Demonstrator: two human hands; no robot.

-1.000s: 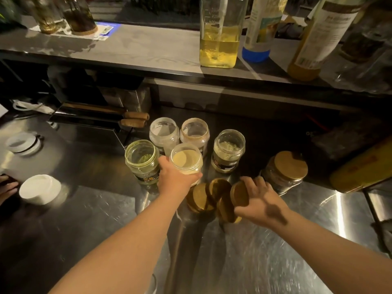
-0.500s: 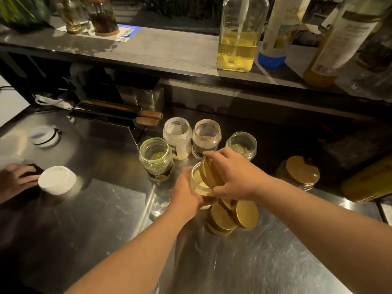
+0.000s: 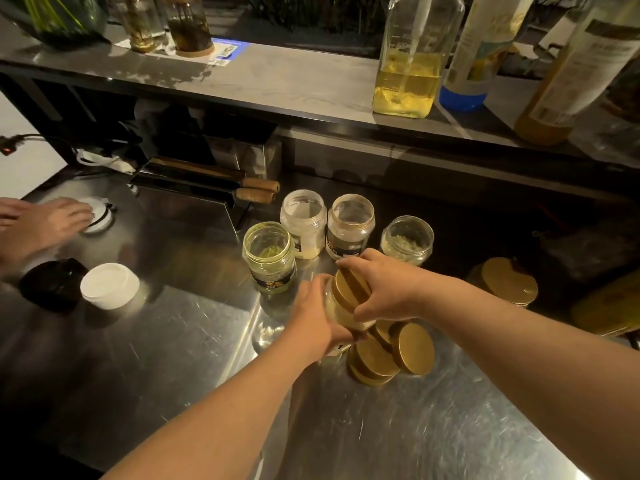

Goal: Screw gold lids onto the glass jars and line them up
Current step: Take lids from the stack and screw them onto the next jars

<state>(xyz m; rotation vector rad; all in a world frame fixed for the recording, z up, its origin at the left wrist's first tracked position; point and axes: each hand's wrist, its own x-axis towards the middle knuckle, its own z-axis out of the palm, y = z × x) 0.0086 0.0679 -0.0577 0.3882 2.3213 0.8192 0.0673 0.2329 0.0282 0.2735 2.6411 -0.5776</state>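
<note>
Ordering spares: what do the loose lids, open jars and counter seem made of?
The loose gold lids seem metal or coated plastic, satin sheen. The open jars seem clear glass or plastic; contents show through. The counter looks like stainless steel: scratched, reflective.

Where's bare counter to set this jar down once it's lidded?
Bare counter nearer than the loose lids; also between the white cap and the green-powder jar. Crowded: the open jars behind it, and the lids.

Four open jars stand behind the held jar, loose lids before it.
</note>
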